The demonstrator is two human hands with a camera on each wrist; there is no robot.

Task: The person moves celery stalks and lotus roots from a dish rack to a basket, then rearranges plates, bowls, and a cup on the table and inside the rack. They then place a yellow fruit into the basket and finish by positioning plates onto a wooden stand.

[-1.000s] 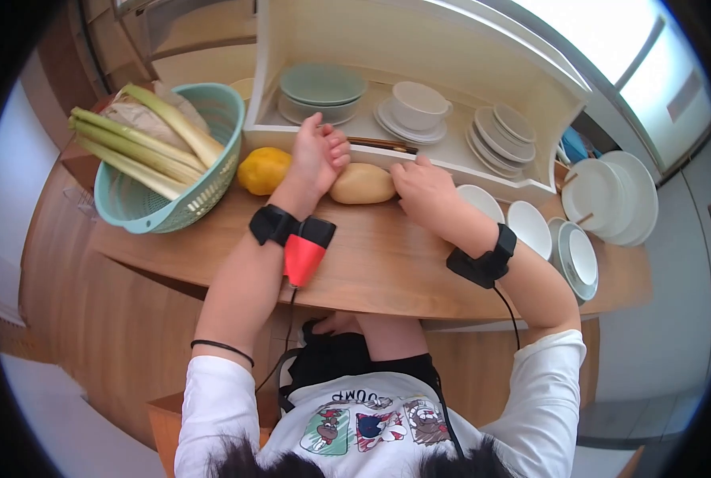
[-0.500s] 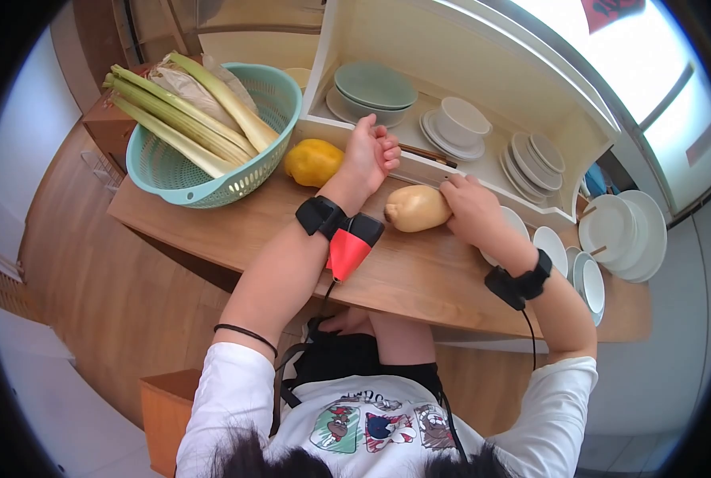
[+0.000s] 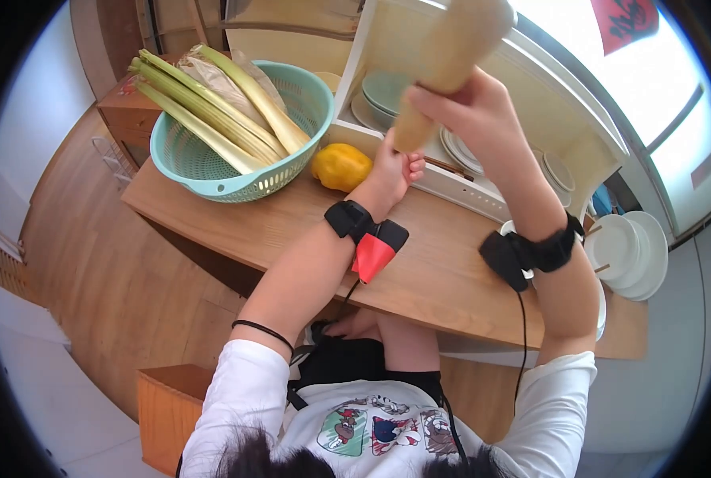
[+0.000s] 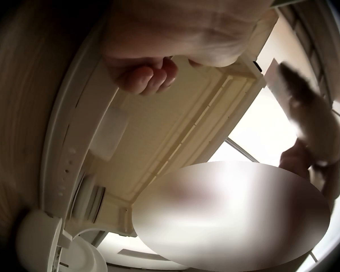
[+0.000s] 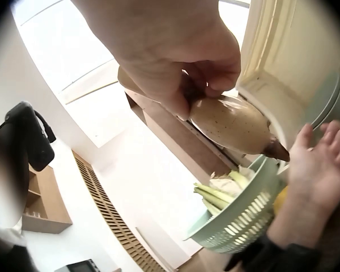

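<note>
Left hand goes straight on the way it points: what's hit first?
Left hand: probably the green bowl in the rack, judging by the head and right wrist views. The root overlaps the fingertips in the head view and could get brushed first; depth there is unclear.

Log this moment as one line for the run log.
right hand: grips lotus root, raised above table | left hand: holds nothing, near lotus root's lower end | yellow fruit: on table | green stalks: in basket
</note>
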